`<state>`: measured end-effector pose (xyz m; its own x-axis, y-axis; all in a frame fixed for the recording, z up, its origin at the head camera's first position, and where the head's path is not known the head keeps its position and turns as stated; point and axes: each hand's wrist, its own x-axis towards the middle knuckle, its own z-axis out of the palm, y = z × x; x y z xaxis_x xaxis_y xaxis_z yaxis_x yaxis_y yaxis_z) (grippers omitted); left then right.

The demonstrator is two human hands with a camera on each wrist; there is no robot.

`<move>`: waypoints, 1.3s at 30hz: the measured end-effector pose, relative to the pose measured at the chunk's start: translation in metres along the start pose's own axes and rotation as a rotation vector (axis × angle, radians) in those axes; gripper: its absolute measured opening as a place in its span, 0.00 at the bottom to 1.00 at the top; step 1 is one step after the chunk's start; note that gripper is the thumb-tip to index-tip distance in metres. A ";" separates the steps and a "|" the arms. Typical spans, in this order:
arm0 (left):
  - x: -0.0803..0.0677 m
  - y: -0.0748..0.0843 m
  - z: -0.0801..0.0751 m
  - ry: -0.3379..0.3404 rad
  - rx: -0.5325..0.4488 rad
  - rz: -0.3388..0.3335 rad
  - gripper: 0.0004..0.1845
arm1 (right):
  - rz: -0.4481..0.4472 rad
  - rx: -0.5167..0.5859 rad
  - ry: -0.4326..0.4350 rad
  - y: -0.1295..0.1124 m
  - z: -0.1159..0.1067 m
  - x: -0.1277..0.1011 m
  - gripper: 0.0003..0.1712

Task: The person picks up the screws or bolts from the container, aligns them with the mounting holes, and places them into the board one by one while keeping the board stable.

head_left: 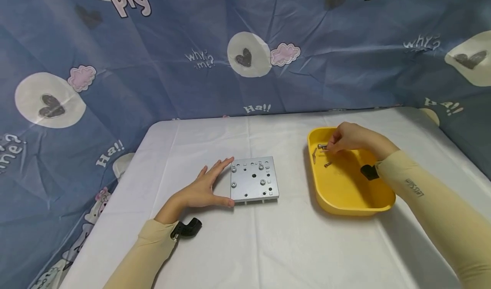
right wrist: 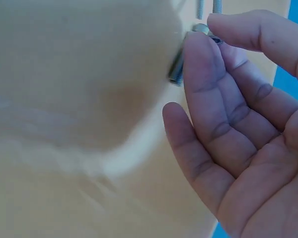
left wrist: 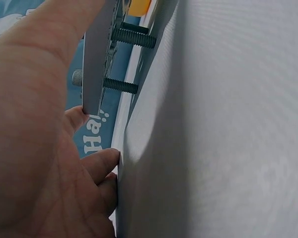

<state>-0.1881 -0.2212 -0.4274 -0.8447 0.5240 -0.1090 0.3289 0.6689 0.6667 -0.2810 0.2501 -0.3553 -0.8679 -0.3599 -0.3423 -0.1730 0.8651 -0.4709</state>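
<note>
A silver metal plate (head_left: 254, 179) with holes lies on the white cloth, several socket head screws (head_left: 262, 182) set in it. In the left wrist view, threaded screw shanks (left wrist: 134, 38) stick out beneath the plate. My left hand (head_left: 205, 189) spreads along the plate's left side, with thumb and index fingertips at its near and far left corners. Over the yellow tray's far left end, my right hand (head_left: 347, 137) pinches a screw (right wrist: 216, 38) between thumb and fingertips, mostly hidden by them. Loose screws (head_left: 314, 155) lie around those fingertips in the tray.
The yellow tray (head_left: 354, 212) stands to the right of the plate, its raised wall all around. Another small screw (head_left: 327, 164) lies on its floor. Behind the table hangs a blue patterned cloth (head_left: 192, 84).
</note>
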 end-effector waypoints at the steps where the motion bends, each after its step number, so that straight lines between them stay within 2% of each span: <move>1: -0.001 0.000 0.000 0.000 0.001 0.001 0.68 | -0.004 0.016 -0.001 -0.001 -0.001 0.000 0.12; 7: -0.002 -0.002 0.000 0.005 0.009 0.013 0.68 | -0.033 0.082 0.027 -0.013 -0.009 0.002 0.12; 16: 0.000 -0.004 0.000 0.003 0.015 0.014 0.68 | -0.097 0.066 0.092 -0.043 -0.015 0.007 0.14; 30: -0.002 -0.003 -0.001 0.013 0.017 0.027 0.68 | -0.099 0.084 0.093 -0.077 -0.020 0.013 0.10; 39: -0.002 -0.005 0.000 0.014 0.021 0.024 0.68 | -0.150 0.099 0.064 -0.093 -0.016 0.019 0.11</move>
<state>-0.1880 -0.2257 -0.4301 -0.8423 0.5326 -0.0825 0.3577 0.6669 0.6537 -0.2888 0.1683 -0.3052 -0.8640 -0.4567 -0.2117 -0.2588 0.7637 -0.5914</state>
